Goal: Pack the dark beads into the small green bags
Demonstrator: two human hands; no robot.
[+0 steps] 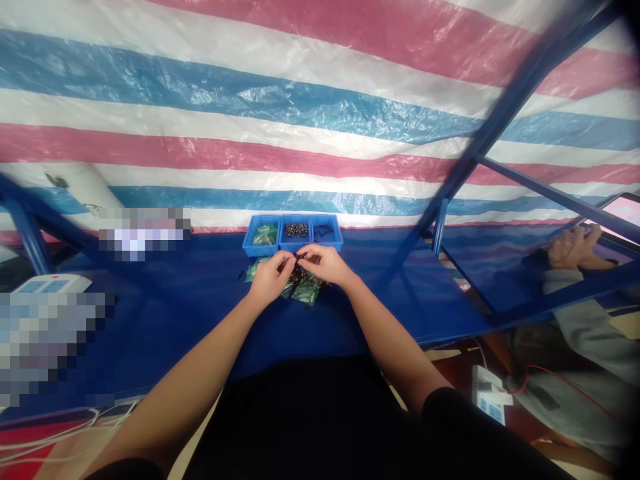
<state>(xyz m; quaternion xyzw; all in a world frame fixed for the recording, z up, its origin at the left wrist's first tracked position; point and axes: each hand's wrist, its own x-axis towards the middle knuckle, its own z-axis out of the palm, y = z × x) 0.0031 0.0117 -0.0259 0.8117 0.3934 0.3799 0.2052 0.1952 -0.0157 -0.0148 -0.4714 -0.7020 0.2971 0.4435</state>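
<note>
The blue tabletop (165,313) lay open to either side of the work, its far edge closed off by a striped tarp (300,100) and a slanting blue frame (480,140) at right. No writing was legible. Both the left hand (270,277) and the right hand (327,263) were curled, fingertips pinching a small dark part (299,256) between them, above green packets (305,290) and just before three blue bins (293,235).

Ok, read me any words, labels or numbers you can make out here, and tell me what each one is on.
None can be read.
White device at the left: its blue buttons are too small to read.
White box on the floor: blue label too blurred.
Blue bins: no visible lettering.
</note>
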